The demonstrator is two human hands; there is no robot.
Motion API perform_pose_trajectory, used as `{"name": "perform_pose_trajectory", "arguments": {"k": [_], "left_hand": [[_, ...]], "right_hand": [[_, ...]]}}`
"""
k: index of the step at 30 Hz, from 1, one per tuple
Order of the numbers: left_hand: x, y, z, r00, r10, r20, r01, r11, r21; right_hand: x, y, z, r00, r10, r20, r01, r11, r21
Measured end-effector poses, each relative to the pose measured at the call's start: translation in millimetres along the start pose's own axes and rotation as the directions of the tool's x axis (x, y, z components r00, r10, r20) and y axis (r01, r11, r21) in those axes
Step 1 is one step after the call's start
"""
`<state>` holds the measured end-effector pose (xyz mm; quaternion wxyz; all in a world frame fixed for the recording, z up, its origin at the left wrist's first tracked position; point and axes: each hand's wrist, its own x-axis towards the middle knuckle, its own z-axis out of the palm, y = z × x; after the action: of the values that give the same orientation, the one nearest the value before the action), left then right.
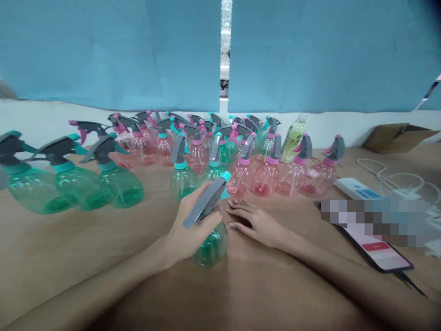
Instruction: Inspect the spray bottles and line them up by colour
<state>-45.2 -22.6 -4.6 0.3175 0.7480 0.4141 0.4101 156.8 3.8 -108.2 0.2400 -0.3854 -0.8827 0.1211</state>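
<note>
My left hand (188,232) is wrapped round the neck of a green spray bottle (211,248) with a grey and turquoise trigger head, near the middle of the table. Palm down on the wood just right of it, my right hand (258,223) has its fingers stretched out and holds nothing. Beyond my hands stand a green spray bottle (182,179) and a row of pink ones, the nearest being a pink spray bottle (240,179). At the left are three green bottles, among them a green spray bottle (120,186).
More pink and green sprayers crowd the back of the table (144,285). A yellow-green labelled bottle (294,140) stands behind the pink row. On the right lie a phone (386,255) with a cable, a white power strip (356,187) and a brown folded case (392,138).
</note>
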Motion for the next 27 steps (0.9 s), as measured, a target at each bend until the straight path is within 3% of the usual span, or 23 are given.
{"name": "perform_pose_trajectory", "arguments": {"k": [10,27], "left_hand": [[-2.9,1.2,3.3,0.999,0.010,-0.037,-0.011,0.999,-0.033],[-1.3,-2.3,1.0,1.000,0.019,-0.002,-0.019,1.000,0.003]], "right_hand": [[-0.8,2.6,2.8,1.000,-0.016,-0.010,0.016,1.000,0.003],[-1.5,-0.6,0.1,1.000,0.000,-0.004,0.000,1.000,0.002]]}}
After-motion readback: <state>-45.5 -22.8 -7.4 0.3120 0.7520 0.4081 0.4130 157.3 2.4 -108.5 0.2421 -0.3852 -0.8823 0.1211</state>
